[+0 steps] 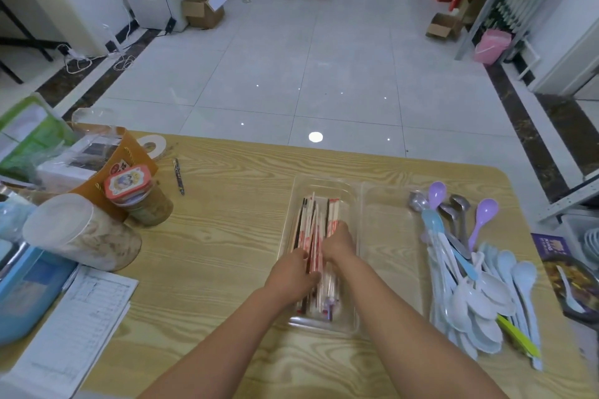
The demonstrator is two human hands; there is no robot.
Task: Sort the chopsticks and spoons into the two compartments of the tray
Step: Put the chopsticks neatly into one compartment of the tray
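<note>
The wooden table (227, 230) took up the lower half of the frame. Its left side was crowded with jars (81, 233) and papers (81, 317), so the only real working room was the bare middle strip and the near edge.

The clear two-part tray (360, 191) sat right of centre, long side running away from the camera. That made sense, since long things drop in lengthwise. The spoons (470, 288) were heaped at lower right, hard against the tray's right rim. I couldn't see any clearly inside, so the right compartment looked unfilled. That pile ran close to the table's right edge, so there wasn't much slack there.

The chopsticks (312, 230) were all in the left compartment, roughly aligned. Both hands were squeezing the bundle from either side, probably to square it up. The left hand (291, 272) had its fingers curled onto the sticks. The right hand (338, 244) was knuckles-up with its fingers hidden — I couldn't tell if it was gripping or just pressing.
</note>
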